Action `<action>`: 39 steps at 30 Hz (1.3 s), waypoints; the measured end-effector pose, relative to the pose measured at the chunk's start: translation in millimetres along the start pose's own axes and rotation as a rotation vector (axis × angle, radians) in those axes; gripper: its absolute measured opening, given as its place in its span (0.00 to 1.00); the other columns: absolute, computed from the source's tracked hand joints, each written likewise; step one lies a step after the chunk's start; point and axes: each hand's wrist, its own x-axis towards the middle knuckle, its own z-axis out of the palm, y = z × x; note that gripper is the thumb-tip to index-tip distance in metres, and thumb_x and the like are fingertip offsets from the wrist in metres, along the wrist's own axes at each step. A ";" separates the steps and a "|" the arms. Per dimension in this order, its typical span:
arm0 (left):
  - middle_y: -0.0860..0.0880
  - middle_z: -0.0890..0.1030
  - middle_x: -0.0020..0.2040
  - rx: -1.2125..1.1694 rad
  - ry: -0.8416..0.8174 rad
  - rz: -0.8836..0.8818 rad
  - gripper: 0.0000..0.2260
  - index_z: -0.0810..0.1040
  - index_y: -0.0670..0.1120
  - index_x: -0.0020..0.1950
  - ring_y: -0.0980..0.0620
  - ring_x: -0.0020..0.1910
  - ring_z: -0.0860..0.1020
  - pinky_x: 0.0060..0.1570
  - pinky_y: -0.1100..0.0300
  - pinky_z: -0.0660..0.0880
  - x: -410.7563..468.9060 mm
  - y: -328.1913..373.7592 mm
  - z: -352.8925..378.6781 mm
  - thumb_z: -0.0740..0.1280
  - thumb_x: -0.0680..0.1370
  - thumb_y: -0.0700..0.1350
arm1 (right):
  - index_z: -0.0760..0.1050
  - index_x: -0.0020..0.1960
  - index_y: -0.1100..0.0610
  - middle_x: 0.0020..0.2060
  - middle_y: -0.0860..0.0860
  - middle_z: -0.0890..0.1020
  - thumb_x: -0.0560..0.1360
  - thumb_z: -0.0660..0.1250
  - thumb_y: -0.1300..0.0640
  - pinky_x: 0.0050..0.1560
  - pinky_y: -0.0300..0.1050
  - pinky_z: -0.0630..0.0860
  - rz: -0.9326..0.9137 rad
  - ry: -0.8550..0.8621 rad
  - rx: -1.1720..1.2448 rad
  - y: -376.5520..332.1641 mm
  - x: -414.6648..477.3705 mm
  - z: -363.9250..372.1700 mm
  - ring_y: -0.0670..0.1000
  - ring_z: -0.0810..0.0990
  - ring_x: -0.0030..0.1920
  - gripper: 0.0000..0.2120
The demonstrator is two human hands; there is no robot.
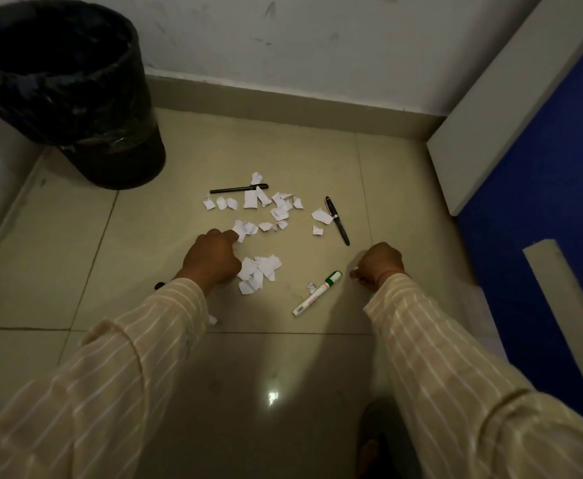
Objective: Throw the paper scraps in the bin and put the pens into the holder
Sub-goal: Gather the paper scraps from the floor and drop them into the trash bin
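Several torn white paper scraps (pixel 276 210) lie scattered on the beige floor tiles. My left hand (pixel 212 257) is curled, its fingertips pinching a scrap (pixel 239 231) at the pile's left edge, with more scraps (pixel 259 271) just right of the wrist. My right hand (pixel 380 266) is a closed fist low over the floor, and a small white bit shows at its fingers. One black pen (pixel 238 189) lies at the far side of the scraps and a second black pen (pixel 337 220) lies to the right. A white marker with a green cap (pixel 317 293) lies between my hands. The black bin (pixel 65 91) stands far left.
A dark object (pixel 159 285) peeks out beside my left sleeve. A white wall with a skirting strip (pixel 283 102) closes the far side. A blue panel with a white edge (pixel 532 209) runs along the right. A foot (pixel 369 451) shows at the bottom. No pen holder is in view.
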 end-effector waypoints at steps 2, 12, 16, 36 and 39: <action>0.40 0.76 0.69 -0.029 -0.004 -0.002 0.33 0.71 0.51 0.77 0.38 0.67 0.76 0.62 0.50 0.74 -0.3 -2.4 -1.3 0.74 0.72 0.44 | 0.84 0.56 0.59 0.57 0.58 0.86 0.69 0.81 0.46 0.45 0.42 0.71 -0.063 0.042 -0.004 -13.6 -1.2 -2.4 0.59 0.85 0.59 0.22; 0.41 0.76 0.71 -0.056 -0.016 0.007 0.36 0.72 0.50 0.77 0.40 0.69 0.76 0.62 0.53 0.73 -3.4 -2.5 0.8 0.79 0.70 0.48 | 0.88 0.49 0.55 0.46 0.51 0.88 0.67 0.83 0.48 0.57 0.45 0.82 -0.415 -0.223 -0.117 -73.7 -38.8 12.6 0.53 0.86 0.50 0.15; 0.42 0.76 0.70 -0.032 -0.027 0.005 0.38 0.71 0.51 0.77 0.41 0.67 0.77 0.58 0.54 0.73 -4.1 2.0 1.8 0.79 0.69 0.48 | 0.79 0.53 0.55 0.42 0.51 0.80 0.60 0.85 0.43 0.50 0.47 0.80 -0.360 -0.232 -0.441 -82.3 -46.7 6.8 0.55 0.81 0.44 0.29; 0.40 0.72 0.65 0.199 -0.044 0.062 0.45 0.67 0.49 0.75 0.37 0.58 0.80 0.54 0.47 0.81 -18.6 6.5 6.0 0.84 0.63 0.52 | 0.67 0.75 0.54 0.69 0.60 0.72 0.60 0.87 0.52 0.66 0.59 0.79 -0.541 -0.205 -0.241 -109.2 -82.8 37.9 0.65 0.78 0.67 0.48; 0.39 0.71 0.66 0.175 -0.037 0.050 0.40 0.70 0.47 0.74 0.36 0.57 0.81 0.58 0.46 0.80 -22.9 13.9 14.6 0.83 0.65 0.48 | 0.66 0.74 0.54 0.68 0.62 0.70 0.60 0.87 0.53 0.63 0.60 0.80 -0.646 -0.175 -0.280 -112.9 -99.0 65.0 0.68 0.80 0.63 0.49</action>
